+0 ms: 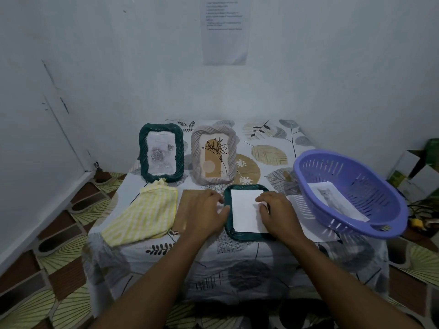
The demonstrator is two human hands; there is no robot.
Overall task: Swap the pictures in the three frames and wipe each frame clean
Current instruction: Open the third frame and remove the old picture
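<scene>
Right, both hands are down on the flat frame (pixel 228 224), the green one lying face down at the near middle of the table (pixel 268 138). A white sheet (pixel 244 217) sits inside its rim. The left hand (pixel 206 210) lies spread, fingertips touching the frame's left edge, its palm over a brown board (pixel 184 210) beside it. The right hand (pixel 276 211) arches over the sheet, fingertips pressing on the paper; nothing pinched that I can see. Behind them two frames stand upright side by side: a green frame (pixel 142 153) with a grey rose picture in it, and a pale frame (pixel 234 150) with a line-drawn flower on tan shapes. Left of the board, a yellow cloth (pixel 145 214) lies crumpled. Over on the right, the purple basket (pixel 384 198) sits tilted at the table's edge, and inside it lies one loose print, a cat picture (pixel 331 198), flat against the slotted wall. A pale sheet (pixel 306 226) pokes out from under the basket, just beside the flat frame.
</scene>
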